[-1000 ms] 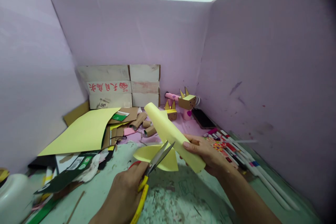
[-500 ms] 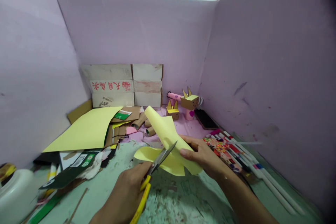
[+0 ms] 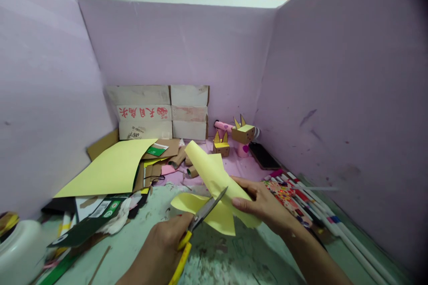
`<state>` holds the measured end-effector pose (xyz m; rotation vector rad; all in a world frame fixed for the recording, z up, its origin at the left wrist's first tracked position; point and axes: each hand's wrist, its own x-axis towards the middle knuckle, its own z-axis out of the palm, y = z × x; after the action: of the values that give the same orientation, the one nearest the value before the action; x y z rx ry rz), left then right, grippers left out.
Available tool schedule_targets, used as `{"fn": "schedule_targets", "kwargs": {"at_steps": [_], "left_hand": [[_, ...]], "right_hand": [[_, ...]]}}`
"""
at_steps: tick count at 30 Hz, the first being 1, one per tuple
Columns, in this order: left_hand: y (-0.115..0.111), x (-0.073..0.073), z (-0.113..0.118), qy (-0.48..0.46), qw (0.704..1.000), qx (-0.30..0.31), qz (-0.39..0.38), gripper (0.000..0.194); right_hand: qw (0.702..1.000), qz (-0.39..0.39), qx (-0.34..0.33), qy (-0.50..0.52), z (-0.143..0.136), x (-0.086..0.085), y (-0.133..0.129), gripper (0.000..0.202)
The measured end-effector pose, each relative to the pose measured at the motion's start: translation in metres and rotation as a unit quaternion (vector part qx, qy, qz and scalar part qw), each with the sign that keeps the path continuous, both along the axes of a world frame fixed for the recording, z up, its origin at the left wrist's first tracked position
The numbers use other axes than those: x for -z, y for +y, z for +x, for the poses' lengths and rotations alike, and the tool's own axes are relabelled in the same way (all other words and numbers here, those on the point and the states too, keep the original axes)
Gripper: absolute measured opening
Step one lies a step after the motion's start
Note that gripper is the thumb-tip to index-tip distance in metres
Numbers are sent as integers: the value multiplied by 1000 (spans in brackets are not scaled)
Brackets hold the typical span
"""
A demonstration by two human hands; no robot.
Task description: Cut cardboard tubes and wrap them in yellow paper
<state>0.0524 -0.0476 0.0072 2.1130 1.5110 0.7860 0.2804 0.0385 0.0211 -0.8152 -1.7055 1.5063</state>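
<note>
My left hand point(image 3: 167, 242) is closed around the yellow handles of a pair of scissors point(image 3: 203, 212). The blades look nearly together and lie at a curled sheet of yellow paper point(image 3: 214, 178), which is partly cut. On the paper's right side, my right hand point(image 3: 259, 202) grips it between thumb and fingers. A strip of the paper bends away to the left, below the blades. Part of the lower blade is hidden by the paper.
A larger yellow sheet point(image 3: 110, 167) lies on cardboard scraps at left, before a flattened carton point(image 3: 145, 113). Small cardboard animal figures point(image 3: 221, 148) and a phone point(image 3: 264, 156) stand behind. Marker pens point(image 3: 317, 207) line the right; a white jar point(image 3: 22, 247) is front left.
The scissor blades have closed further on the yellow paper. Everything sits slightly lower in view as the head has tilted up a little.
</note>
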Motion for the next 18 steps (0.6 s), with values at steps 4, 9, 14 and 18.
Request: {"fn": "schedule_targets", "kwargs": {"at_steps": [4, 9, 14, 18], "left_hand": [[-2, -9, 1, -19, 999, 19, -23, 16], [-2, -10, -2, 9, 999, 40, -30, 19], [3, 12, -6, 37, 999, 6, 13, 32], [5, 22, -7, 54, 998, -16, 17, 39]], "right_hand": [[999, 29, 26, -20, 0, 0, 1, 54], [996, 68, 43, -27, -2, -4, 0, 49], [996, 71, 51, -32, -4, -3, -2, 50], [993, 91, 59, -40, -8, 3, -4, 50]]}}
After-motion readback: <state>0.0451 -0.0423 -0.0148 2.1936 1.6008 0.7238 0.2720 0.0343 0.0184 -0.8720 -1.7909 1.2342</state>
